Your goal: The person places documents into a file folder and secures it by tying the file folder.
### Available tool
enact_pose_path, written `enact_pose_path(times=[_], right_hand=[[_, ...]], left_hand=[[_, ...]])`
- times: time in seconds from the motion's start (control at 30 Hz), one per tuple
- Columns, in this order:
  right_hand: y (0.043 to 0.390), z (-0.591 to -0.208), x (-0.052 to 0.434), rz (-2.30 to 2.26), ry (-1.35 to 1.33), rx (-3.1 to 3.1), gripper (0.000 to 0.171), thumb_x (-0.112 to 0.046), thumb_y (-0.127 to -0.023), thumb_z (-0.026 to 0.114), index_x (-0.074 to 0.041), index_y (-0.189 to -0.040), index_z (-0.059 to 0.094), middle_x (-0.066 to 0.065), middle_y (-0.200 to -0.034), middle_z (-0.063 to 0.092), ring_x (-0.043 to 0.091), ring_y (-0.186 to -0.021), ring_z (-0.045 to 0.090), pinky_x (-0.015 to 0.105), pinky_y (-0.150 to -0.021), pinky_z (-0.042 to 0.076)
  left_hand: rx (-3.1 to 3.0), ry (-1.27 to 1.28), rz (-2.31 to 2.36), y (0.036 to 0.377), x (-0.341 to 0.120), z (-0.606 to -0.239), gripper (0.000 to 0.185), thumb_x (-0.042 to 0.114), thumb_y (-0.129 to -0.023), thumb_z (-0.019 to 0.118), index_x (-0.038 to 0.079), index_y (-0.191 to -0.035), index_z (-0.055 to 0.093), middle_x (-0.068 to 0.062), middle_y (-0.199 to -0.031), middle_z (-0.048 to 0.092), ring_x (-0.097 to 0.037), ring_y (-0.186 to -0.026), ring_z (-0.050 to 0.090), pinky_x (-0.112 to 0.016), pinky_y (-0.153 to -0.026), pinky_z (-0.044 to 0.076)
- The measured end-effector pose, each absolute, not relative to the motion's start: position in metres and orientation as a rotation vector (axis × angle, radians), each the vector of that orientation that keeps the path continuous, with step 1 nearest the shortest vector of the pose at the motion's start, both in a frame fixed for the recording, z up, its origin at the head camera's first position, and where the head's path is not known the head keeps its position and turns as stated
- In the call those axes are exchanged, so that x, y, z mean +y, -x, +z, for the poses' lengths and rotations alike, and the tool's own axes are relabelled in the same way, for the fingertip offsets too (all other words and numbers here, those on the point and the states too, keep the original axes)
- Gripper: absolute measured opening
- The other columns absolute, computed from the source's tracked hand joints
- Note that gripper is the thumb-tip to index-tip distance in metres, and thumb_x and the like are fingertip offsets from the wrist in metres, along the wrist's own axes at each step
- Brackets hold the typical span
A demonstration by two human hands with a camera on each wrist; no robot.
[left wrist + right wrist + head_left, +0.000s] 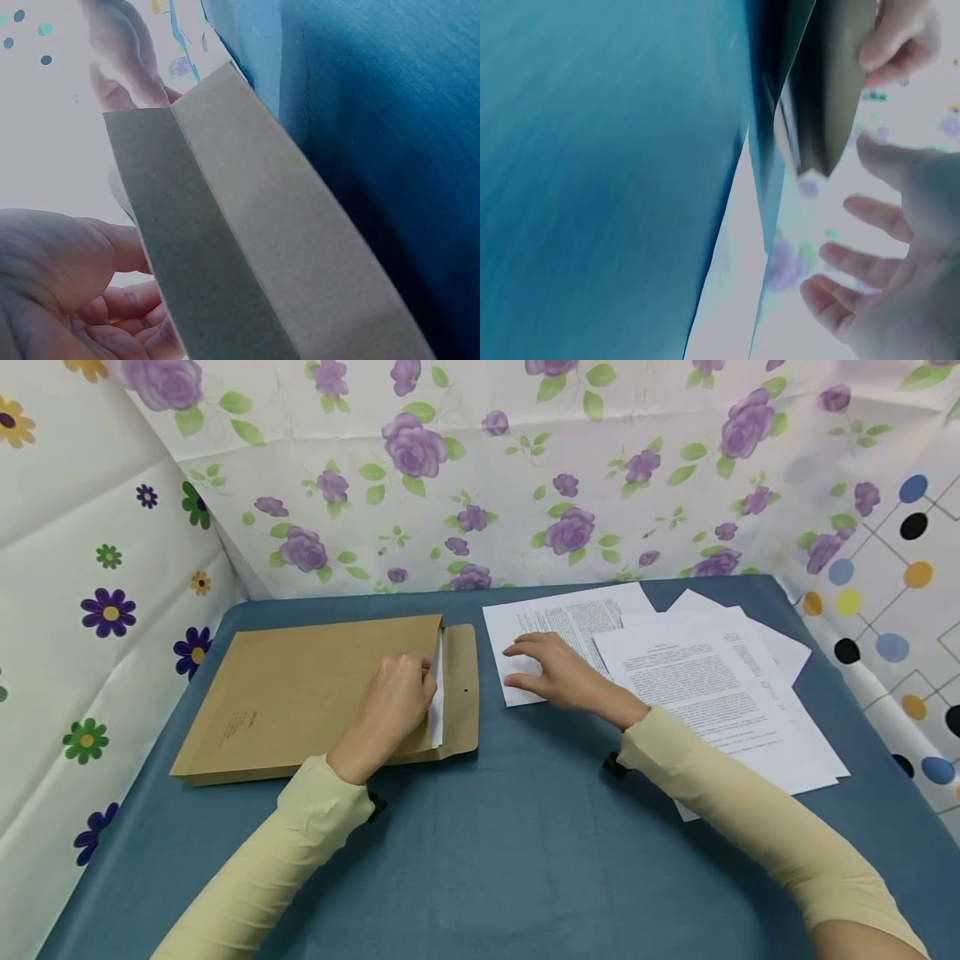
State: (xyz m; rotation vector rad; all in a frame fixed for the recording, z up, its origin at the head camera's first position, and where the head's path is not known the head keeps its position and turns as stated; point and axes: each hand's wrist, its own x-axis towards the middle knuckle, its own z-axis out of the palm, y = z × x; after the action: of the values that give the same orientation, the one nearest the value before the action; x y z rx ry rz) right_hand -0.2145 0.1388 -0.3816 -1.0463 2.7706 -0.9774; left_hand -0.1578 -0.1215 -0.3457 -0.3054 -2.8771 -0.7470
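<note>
A large brown paper envelope (300, 693) lies on the left of the table, thick along its near side, with its flap (462, 685) folded out to the right. White sheets (438, 693) show inside its mouth. My left hand (397, 697) pinches the upper layer at the mouth's edge, thumb and curled fingers at the brown paper; the right wrist view shows this grip on the envelope (847, 82) from the side. My right hand (555, 672) hovers with spread, bent fingers over a printed sheet (577, 618), holding nothing. In its own wrist view the right hand (900, 262) faces the envelope's opening.
Several printed sheets (697, 685) lie overlapping and fanned out on the right, partly under my right forearm. A blue cloth (510, 860) covers the table. Flowered sheeting (465, 468) hangs behind it, with patterned sheeting at both sides.
</note>
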Motion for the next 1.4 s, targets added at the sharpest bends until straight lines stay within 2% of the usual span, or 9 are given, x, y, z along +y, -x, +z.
enact_pose_path(times=[0.23, 0.57, 0.97, 1.4], right_hand=[[0.226, -0.383, 0.185, -0.831, 1.059, 2.816, 0.062, -0.031, -0.095, 0.076, 0.001, -0.144, 0.056, 0.025, -0.150, 0.049, 0.041, -0.143, 0.038, 0.059, -0.117, 0.027], [0.247, -0.383, 0.246, -0.665, 1.017, 2.869, 0.068, -0.028, -0.092, 0.080, 0.001, -0.147, 0.053, 0.026, -0.152, 0.046, 0.045, -0.145, 0.034, 0.061, -0.120, 0.018], [0.266, -0.387, 0.300, -0.553, 0.857, 2.954, 0.069, -0.029, -0.089, 0.082, 0.003, -0.144, 0.055, 0.028, -0.151, 0.047, 0.049, -0.144, 0.033, 0.068, -0.115, 0.021], [0.280, -0.386, 0.340, -0.484, 0.687, 2.922, 0.073, -0.030, -0.088, 0.081, 0.007, -0.144, 0.052, 0.030, -0.149, 0.048, 0.050, -0.141, 0.036, 0.066, -0.114, 0.024]], left_hand=[[-2.866, 0.314, -0.748, 0.159, -0.120, -0.347, 0.023, -0.007, -0.094, 0.057, -0.016, -0.109, 0.072, -0.030, -0.112, 0.070, -0.037, -0.095, 0.071, -0.044, -0.078, 0.060], [-2.861, 0.289, -0.779, 0.160, -0.120, -0.348, 0.025, -0.008, -0.093, 0.056, -0.016, -0.110, 0.071, -0.030, -0.114, 0.070, -0.036, -0.096, 0.070, -0.045, -0.080, 0.060], [-2.862, 0.283, -0.783, 0.159, -0.120, -0.348, 0.023, -0.007, -0.093, 0.057, -0.016, -0.110, 0.071, -0.029, -0.113, 0.070, -0.035, -0.094, 0.071, -0.045, -0.079, 0.060], [-2.871, 0.292, -0.749, 0.157, -0.120, -0.347, 0.022, -0.005, -0.094, 0.058, -0.015, -0.109, 0.071, -0.029, -0.110, 0.071, -0.036, -0.092, 0.071, -0.045, -0.078, 0.060]])
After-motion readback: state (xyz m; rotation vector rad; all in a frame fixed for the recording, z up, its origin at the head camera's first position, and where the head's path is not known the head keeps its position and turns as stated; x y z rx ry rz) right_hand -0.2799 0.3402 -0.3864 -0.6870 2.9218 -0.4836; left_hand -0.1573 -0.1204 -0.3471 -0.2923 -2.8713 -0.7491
